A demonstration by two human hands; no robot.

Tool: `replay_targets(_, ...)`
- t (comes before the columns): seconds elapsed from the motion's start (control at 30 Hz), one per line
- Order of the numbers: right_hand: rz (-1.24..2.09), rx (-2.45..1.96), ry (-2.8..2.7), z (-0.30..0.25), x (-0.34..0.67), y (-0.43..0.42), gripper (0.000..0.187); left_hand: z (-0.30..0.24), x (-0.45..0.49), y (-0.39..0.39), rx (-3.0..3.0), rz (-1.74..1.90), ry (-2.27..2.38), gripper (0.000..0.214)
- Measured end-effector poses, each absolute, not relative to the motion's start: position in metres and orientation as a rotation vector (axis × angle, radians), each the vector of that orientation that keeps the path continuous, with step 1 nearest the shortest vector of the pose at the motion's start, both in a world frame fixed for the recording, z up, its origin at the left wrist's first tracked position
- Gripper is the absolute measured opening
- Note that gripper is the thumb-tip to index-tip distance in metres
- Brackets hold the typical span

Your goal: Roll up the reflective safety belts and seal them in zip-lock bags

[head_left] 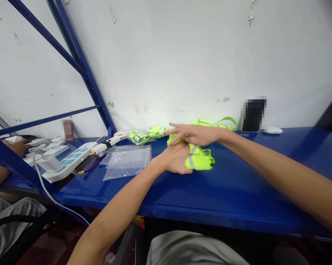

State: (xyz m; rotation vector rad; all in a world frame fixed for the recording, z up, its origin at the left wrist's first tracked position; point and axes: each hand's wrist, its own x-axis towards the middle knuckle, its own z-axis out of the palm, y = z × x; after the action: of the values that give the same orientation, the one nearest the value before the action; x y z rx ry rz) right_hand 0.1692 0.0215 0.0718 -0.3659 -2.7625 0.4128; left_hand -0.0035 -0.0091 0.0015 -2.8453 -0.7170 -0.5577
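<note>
A fluorescent yellow reflective vest (200,160) with grey stripes lies bunched on the blue tabletop. My left hand (177,157) is closed on its left part, with the fingertips hidden by cloth and by the other hand. Just above, my right hand (200,134) crosses over with fingers stretched out and spread to the left; whether it touches the cloth beneath is unclear. Behind the hands, more yellow reflective fabric (229,123) with a looped strap lies against the wall. Two rolled yellow reflective bundles, one (138,137) farther left and another (157,131) beside it, rest there too.
Clear plastic bags (128,162) lie left of my hands. Beyond are a white handheld fan (117,138), a power strip (72,162) and a red-black cable (90,167). A dark device (251,116) stands by the wall. Another person's hand (17,146) is at far left, past the blue frame (85,73).
</note>
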Motion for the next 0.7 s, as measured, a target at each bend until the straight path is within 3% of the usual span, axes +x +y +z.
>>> replay_targets(0.1, 0.69, -0.399, -2.655, 0.078, 0.171, 0.022, 0.044, 0.01, -0.003, -0.016, -2.868, -0.695, -0.674, 0.047)
replay_targets(0.27, 0.846, -0.464, -2.204, 0.074, 0.175, 0.035, 0.032, 0.017, -0.005, -0.019, -2.785, -1.104, -0.778, 0.065)
replay_targets(0.43, 1.245, -0.398, -1.794, 0.069, 0.168, 0.031, 0.022, 0.023, -0.035, 0.005, -2.562, -1.833, -1.023, 0.048)
replay_targets(0.5, 1.34, -0.411, -1.737, 0.07, 0.162, 0.025, 0.017, 0.025, -0.046, 0.015, -2.576, -2.08, -0.973, 0.052)
replay_targets(0.53, 1.335, -0.43, -1.718, 0.071, 0.159, 0.022, 0.017, 0.025, -0.048, 0.018, -2.594, -2.168, -0.942, 0.056)
replay_targets(0.63, 1.212, -0.525, -1.65, 0.067, 0.147, 0.02, 0.043, 0.025, -0.044, 0.018, -2.663, -2.334, -0.899, 0.063)
replay_targets(0.7, 1.139, -0.587, -1.604, 0.059, 0.138, 0.021, 0.047, 0.025, -0.036, 0.011, -2.744, -2.352, -0.913, 0.062)
